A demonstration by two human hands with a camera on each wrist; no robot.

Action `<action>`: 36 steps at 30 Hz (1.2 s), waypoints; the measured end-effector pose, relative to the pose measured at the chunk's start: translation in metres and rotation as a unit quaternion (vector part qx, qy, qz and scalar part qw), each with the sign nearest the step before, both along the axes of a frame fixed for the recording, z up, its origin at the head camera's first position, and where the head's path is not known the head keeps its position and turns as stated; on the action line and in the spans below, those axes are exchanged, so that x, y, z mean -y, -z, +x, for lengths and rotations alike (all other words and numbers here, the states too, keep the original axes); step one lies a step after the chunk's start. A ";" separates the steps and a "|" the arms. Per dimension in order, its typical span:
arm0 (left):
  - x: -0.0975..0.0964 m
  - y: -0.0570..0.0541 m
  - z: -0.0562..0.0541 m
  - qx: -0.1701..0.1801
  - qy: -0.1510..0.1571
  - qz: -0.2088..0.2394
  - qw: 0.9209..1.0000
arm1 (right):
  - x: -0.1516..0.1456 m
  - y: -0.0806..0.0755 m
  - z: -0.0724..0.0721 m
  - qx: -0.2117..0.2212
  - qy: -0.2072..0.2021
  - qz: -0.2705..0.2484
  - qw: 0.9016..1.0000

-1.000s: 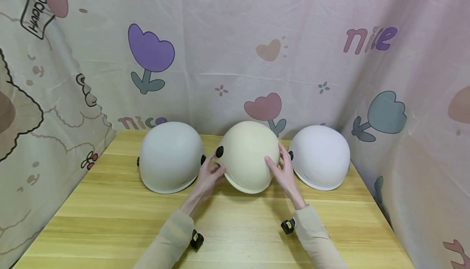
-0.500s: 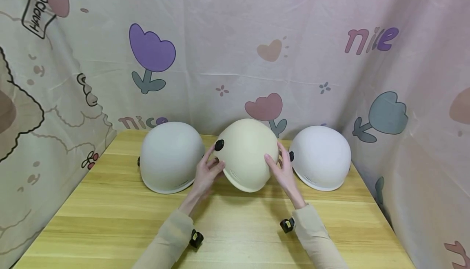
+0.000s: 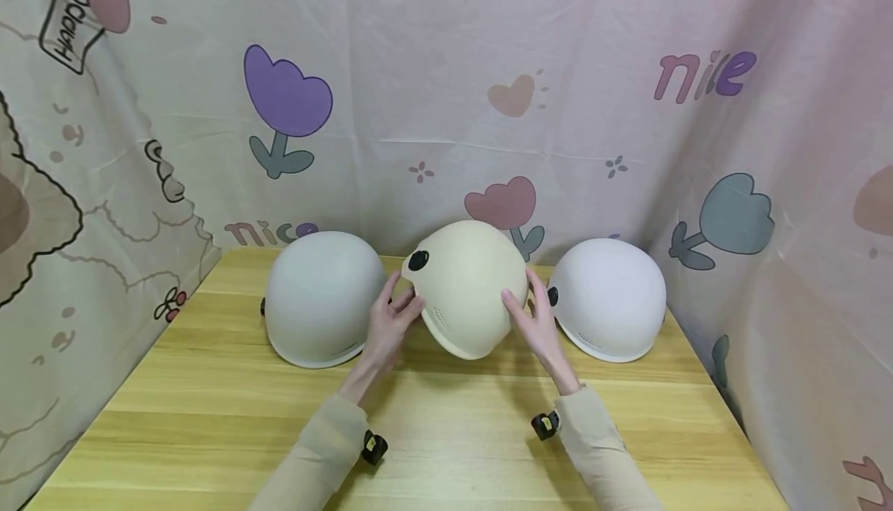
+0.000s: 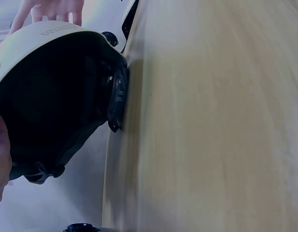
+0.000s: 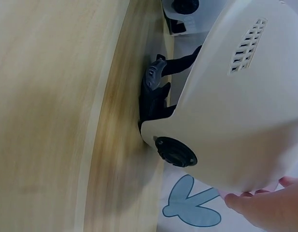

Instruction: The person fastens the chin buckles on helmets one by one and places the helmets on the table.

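Observation:
A cream helmet is tilted between both hands in the head view, its left side raised and its right side lower. My left hand grips its left edge below a round black fitting. In the left wrist view the thumb lies against the dark inside of the shell. My right hand holds the right side of the shell, thumb on the front and fingers round the side. A row of small vents and a dark strap with a buckle show in the right wrist view.
A pale grey helmet stands on the wooden table to the left. To the right stands a white helmet, close to my right fingers. A patterned cloth hangs behind the table and along both sides.
The left side of the cream helmet has risen, so it tilts more and its black fitting sits higher. My left hand has moved up slightly with it; the right hand has barely moved.

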State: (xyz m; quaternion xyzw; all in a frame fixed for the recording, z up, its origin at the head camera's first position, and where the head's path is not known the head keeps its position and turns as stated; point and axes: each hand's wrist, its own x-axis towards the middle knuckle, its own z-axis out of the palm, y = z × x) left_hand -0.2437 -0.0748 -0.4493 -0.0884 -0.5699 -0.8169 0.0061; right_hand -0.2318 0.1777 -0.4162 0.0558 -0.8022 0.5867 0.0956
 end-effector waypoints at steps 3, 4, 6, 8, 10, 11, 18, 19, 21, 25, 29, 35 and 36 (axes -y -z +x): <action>-0.002 -0.002 -0.001 -0.003 0.011 0.018 1.000 | -0.002 0.009 -0.006 -0.005 0.002 -0.002 1.000; -0.002 -0.003 -0.002 -0.006 0.015 0.020 1.000 | -0.004 0.013 -0.009 -0.006 0.003 -0.003 1.000; -0.002 -0.005 -0.003 -0.011 0.022 0.025 0.999 | -0.006 0.020 -0.013 -0.011 0.005 -0.001 1.000; -0.001 -0.007 -0.003 -0.013 0.029 0.025 0.999 | -0.007 0.023 -0.016 -0.016 0.005 0.002 1.000; 0.000 -0.008 -0.004 -0.013 0.032 0.022 0.999 | -0.007 0.025 -0.017 -0.020 0.004 0.001 1.000; 0.000 -0.009 -0.004 -0.012 0.034 0.023 0.999 | -0.007 0.025 -0.017 -0.021 0.003 0.001 1.000; 0.004 -0.015 -0.005 -0.014 0.052 0.031 0.998 | -0.004 0.021 -0.015 -0.017 -0.009 -0.001 1.000; 0.005 -0.015 -0.005 -0.013 0.053 0.030 0.998 | -0.003 0.021 -0.014 -0.016 -0.010 -0.003 1.000; 0.006 -0.016 -0.005 -0.011 0.056 0.032 0.998 | -0.003 0.021 -0.014 -0.014 -0.013 -0.004 1.000; 0.007 -0.020 -0.006 -0.019 0.061 0.027 0.998 | -0.003 0.020 -0.013 -0.017 -0.015 -0.004 1.000; 0.007 -0.026 -0.008 -0.022 0.056 0.016 0.998 | -0.001 0.020 -0.013 -0.024 -0.019 -0.007 1.000; 0.008 -0.035 -0.011 -0.017 0.044 -0.007 0.999 | 0.001 0.020 -0.012 -0.030 -0.030 -0.013 0.999; 0.008 -0.037 -0.011 -0.015 0.043 -0.010 0.999 | 0.002 0.020 -0.013 -0.031 -0.032 -0.015 0.999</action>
